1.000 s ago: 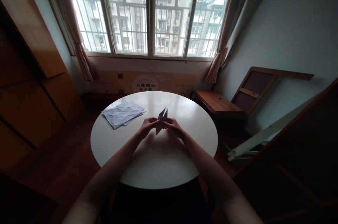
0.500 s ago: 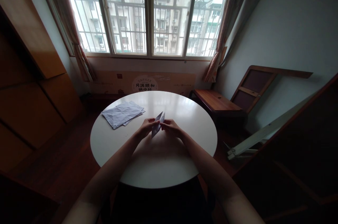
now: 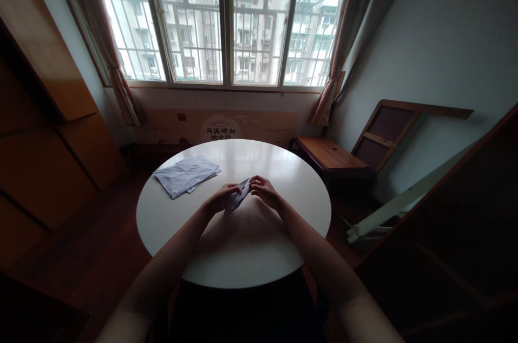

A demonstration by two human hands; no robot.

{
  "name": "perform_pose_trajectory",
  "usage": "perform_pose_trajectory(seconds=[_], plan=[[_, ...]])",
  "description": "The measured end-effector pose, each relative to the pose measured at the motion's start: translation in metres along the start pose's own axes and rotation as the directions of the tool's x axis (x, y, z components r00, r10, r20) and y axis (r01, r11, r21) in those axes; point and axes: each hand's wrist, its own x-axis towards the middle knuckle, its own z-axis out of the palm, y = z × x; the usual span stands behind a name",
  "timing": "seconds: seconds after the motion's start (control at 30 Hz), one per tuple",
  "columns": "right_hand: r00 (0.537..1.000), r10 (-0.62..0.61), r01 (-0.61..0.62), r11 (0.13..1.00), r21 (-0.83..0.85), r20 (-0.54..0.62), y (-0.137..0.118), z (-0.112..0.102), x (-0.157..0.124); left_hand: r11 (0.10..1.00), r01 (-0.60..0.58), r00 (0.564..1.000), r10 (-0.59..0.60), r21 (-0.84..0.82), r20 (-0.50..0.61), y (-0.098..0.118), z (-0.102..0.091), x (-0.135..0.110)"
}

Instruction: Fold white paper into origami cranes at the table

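Observation:
A small folded piece of paper, pale grey-violet with pointed ends, is held up over the middle of the round white table. My left hand is closed on its left side, thumb on top. With bent fingers, my right hand pinches the upper right tip of the paper. Part of that tip is hidden behind the right fingers. Farther back on the left of the table lies a stack of creased paper sheets, apart from both hands.
Behind the table, a long printed cardboard box stands under the barred window. A low wooden bench and a leaning wooden frame are at the right. Wooden cabinets line the left side.
The folded paper has tilted over, its upper tip leaning further right. My right hand has moved up to that tip, with its fingers more bent. The left hand keeps its hold.

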Motion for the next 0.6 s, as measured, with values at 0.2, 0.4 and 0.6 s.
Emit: perform_pose_trajectory(seconds=[0.2, 0.4, 0.6], plan=[[0.994, -0.107, 0.102, 0.98, -0.169, -0.017, 0.001, 0.0, 0.001, 1.0, -0.001, 0.999, 0.001, 0.003, 0.034, -0.001, 0.002, -0.002], [0.969, -0.244, 0.223, 0.925, -0.309, -0.03, 0.004, 0.004, 0.005, 0.994, 0.007, 0.999, -0.003, -0.108, 0.039, -0.005, 0.005, 0.001], [0.95, -0.309, 0.276, 0.895, -0.351, -0.041, 0.012, 0.003, 0.008, 0.995, -0.04, 0.999, 0.039, -0.095, -0.008, -0.009, 0.003, 0.003]])
